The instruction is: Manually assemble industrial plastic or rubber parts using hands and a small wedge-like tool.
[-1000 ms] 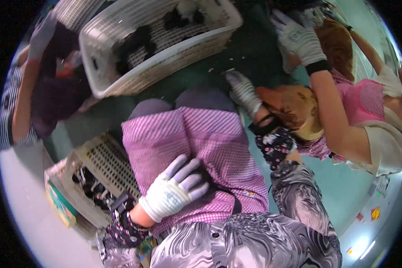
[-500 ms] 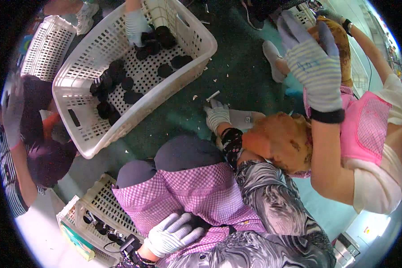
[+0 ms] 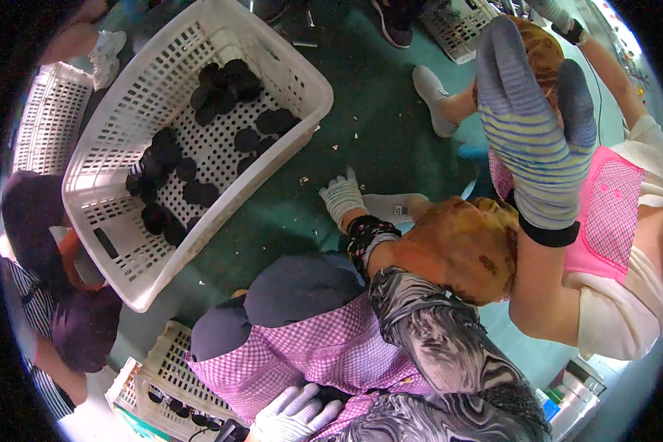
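Observation:
My left hand (image 3: pixel 295 414), in a white and grey knit glove, lies with fingers spread on my pink checked apron (image 3: pixel 324 331). Low over the green floor, my right hand (image 3: pixel 342 197) reaches forward in a striped glove, beside a co-worker's grey shoe (image 3: pixel 395 208). One finger points forward and the others look bent in; whatever they grip is hidden. Ahead to the left stands a large white perforated basket (image 3: pixel 232 236) with loose clusters of black round pieces (image 3: pixel 237 79) on its bottom.
At right, a co-worker in a pink apron (image 3: pixel 613 214) holds up a gloved hand (image 3: pixel 530 132) near my right arm. Another person in dark clothing (image 3: pixel 85 324) is at left. A smaller cream basket (image 3: pixel 173 346) stands by my left knee. Thin metal pieces (image 3: pixel 305 44) lie on the floor.
A gloved hand has left the big basket. The small metal rod by my right fingers no longer shows on the floor. My view has shifted slightly, and my left hand sits lower in it.

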